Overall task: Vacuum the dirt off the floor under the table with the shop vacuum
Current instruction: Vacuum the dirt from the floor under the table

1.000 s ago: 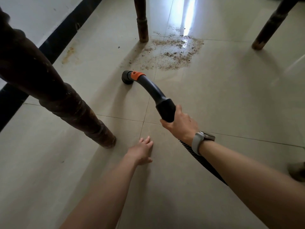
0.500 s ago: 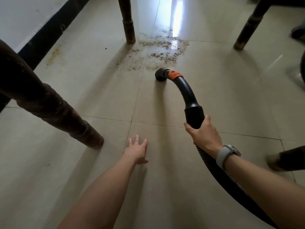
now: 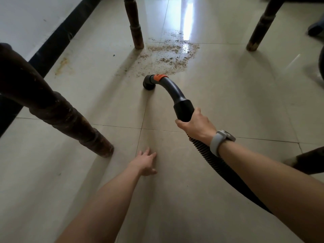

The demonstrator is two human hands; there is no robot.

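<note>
My right hand (image 3: pixel 197 126) grips the hose (image 3: pixel 177 95) — nozzle (image 3: pixel 149 83) at the dirt's (image 3: pixel 168 55) near edge, open tile around. My left hand (image 3: pixel 144 162) rests flat, fingers spread, beside a leg (image 3: pixel 73 123).

The table top is out of view; only the legs show, and each leg is cut off by an edge: the near left leg (image 3: pixel 52 106), the far left leg (image 3: pixel 134 23), the far right leg (image 3: pixel 263 23) and the near right leg (image 3: pixel 310 160). The hose (image 3: pixel 219 165) goes behind the right arm, so its far end and the vacuum itself stay hidden. The right hand (image 3: pixel 196 127) covers part of the hose. A dark blurry shape (image 3: pixel 315 28) at the right edge is too cut off to name.
</note>
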